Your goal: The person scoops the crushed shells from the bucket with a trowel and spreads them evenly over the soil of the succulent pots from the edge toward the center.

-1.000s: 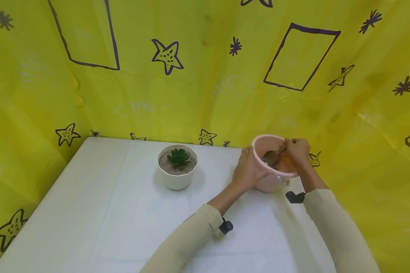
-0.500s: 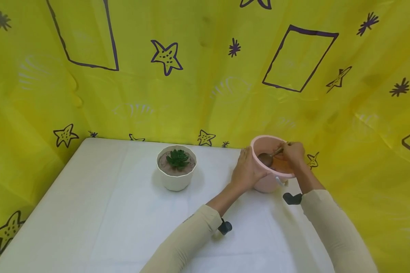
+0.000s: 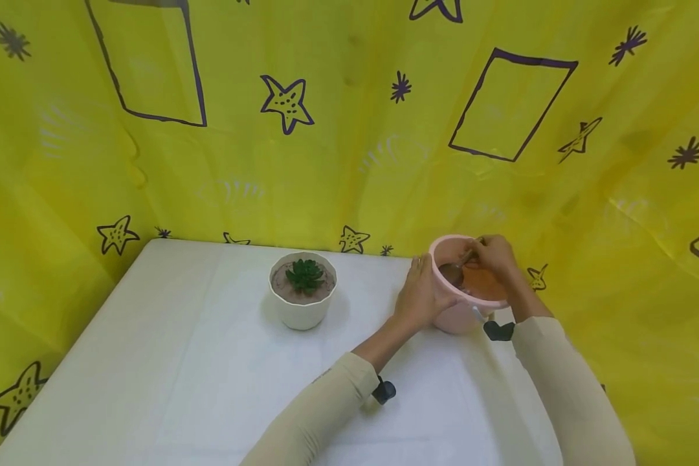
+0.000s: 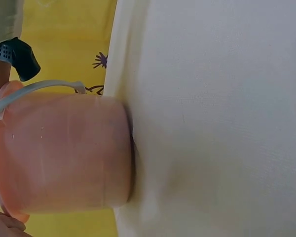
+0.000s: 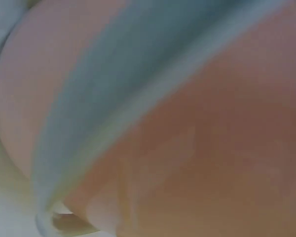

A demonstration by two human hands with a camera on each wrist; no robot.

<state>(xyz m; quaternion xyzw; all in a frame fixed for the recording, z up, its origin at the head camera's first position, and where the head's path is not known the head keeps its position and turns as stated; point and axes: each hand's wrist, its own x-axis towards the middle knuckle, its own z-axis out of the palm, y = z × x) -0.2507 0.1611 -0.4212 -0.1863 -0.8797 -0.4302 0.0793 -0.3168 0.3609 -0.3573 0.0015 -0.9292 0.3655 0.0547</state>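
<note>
A pink bucket (image 3: 457, 318) stands at the table's back right, its pale handle (image 4: 39, 89) hanging against the side. My left hand (image 3: 417, 294) holds the bucket from the left, with fingers and thumb spread round the wall at the rim. Over the opening, my right hand (image 3: 497, 254) grips the handle of a dark metal ladle (image 3: 451, 275), whose bowl is down inside the bucket. In the left wrist view, parts of the left fingers (image 4: 7, 224) show at the rim. The right wrist view has the bucket wall (image 5: 212, 163) close up, without the right hand.
A white pot (image 3: 301, 315) with a small green succulent (image 3: 305, 276) stands left of the bucket. The table (image 3: 210, 362) has a white cover. Behind it hangs a yellow curtain (image 3: 326, 175) with dark stars.
My right hand has shifted slightly left over the bucket, and the ladle's bowl has moved toward the bucket's left wall. The left hand stays at the bucket's side.
</note>
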